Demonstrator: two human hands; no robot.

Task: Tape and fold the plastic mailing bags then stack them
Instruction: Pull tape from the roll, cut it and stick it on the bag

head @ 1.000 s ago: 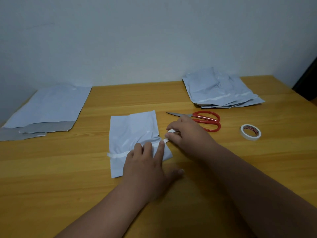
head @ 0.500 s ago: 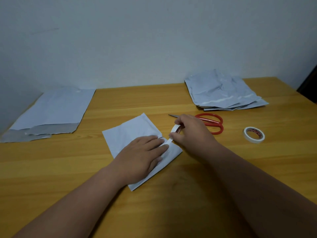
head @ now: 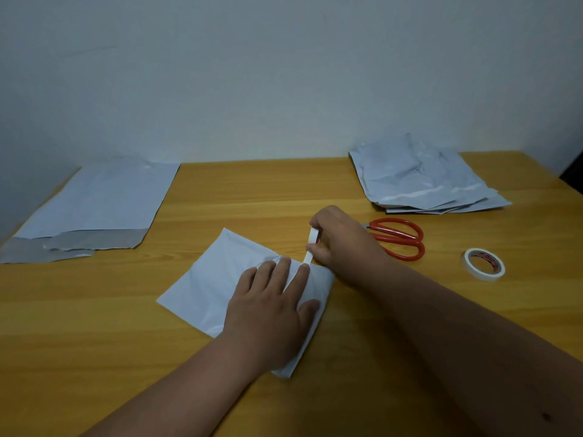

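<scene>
Two hands: left hand [head: 271, 307] flat on folded bag [head: 220, 279], right hand [head: 340, 241] pinching tape strip [head: 310, 246].

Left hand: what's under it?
The left hand presses flat on the folded mailing bag, which lies on the table. Its fingers cover the bag's near right part, so where the tape strip sticks cannot be seen.

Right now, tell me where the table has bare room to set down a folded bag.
Bare wood runs along the near left edge, below the flat bags and left of the folded bag. Another strip lies at the back, between the flat bags and the crumpled stack. The right is crowded: scissors, tape roll, both hands.
</scene>
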